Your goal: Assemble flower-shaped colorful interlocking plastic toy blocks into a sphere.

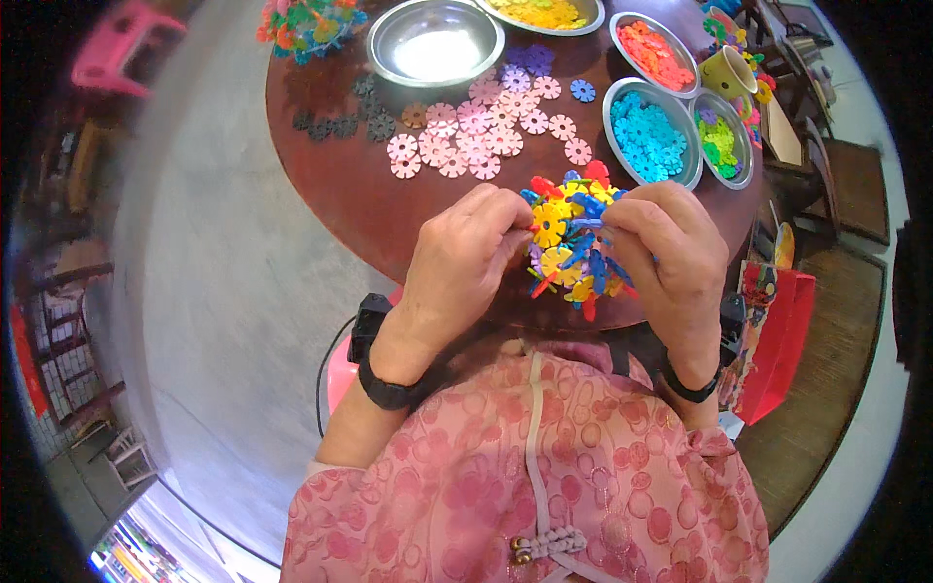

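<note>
A rounded cluster of interlocking plastic discs (551,225), yellow, blue, red and some purple, is held between my two hands near the table's front edge. From its left side, my left hand (465,243) pinches the cluster's edge with thumb and fingertips; a bit of red shows at the fingertips. My right hand (673,238) is closed on the opposite side, its fingertips on blue pieces at the upper right. Just beyond the hands lie loose pink notched discs (474,146) in a spread pile. The undersides of both hands' grips are hidden.
On the brown round table (321,180), an empty-looking metal bowl (381,73) stands far left. Bowls of yellow discs (544,12), orange-red discs (656,56), blue discs (646,136) and green discs (717,144) line the right. Dark discs (379,124) and another coloured cluster (309,27) lie left.
</note>
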Motion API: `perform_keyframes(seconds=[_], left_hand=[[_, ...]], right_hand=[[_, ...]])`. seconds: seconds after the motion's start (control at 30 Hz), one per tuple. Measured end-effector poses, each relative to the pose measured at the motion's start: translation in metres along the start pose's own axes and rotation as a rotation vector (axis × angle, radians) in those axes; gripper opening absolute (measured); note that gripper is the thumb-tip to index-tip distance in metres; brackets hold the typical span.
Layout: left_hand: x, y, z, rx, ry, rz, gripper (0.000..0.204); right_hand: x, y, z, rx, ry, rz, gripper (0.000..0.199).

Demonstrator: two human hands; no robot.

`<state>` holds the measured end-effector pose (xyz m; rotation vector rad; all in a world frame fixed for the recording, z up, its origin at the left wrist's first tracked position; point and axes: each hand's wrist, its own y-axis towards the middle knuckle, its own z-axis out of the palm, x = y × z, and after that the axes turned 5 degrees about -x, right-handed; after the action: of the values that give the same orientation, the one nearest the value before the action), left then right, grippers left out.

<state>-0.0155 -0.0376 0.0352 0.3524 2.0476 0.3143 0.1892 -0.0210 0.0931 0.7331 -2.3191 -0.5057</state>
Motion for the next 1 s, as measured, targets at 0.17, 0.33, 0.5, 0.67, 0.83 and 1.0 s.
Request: perform_keyframes(seconds=[0.17, 0.33, 0.5, 0.67, 0.83, 1.0], left_hand=[[0.005, 0.001, 0.001, -0.006, -0.015, 0.014, 0.014], [0.005, 0.000, 0.002, -0.026, -0.034, 0.004, 0.014], [0.007, -0.001, 0.002, -0.019, -0.034, -0.004, 0.014], [0.005, 0.000, 0.001, -0.010, -0.100, -0.007, 0.014], [0.006, 0.001, -0.001, 0.008, -0.089, 0.018, 0.014], [0.011, 0.001, -0.003, 0.031, -0.103, 0.015, 0.015]], right_hand=[[0.006, 0.001, 0.002, 0.036, -0.012, 0.006, 0.012], [0.006, 0.001, 0.000, 0.079, 0.003, 0.051, 0.011], [0.012, 0.000, 0.000, 0.109, -0.090, 0.022, 0.009], [0.013, -0.005, 0.001, 0.083, -0.119, 0.032, 0.011], [0.011, -0.008, 0.001, 0.041, -0.045, 0.106, 0.015], [0.014, -0.008, 0.003, 0.042, -0.058, 0.096, 0.014]])
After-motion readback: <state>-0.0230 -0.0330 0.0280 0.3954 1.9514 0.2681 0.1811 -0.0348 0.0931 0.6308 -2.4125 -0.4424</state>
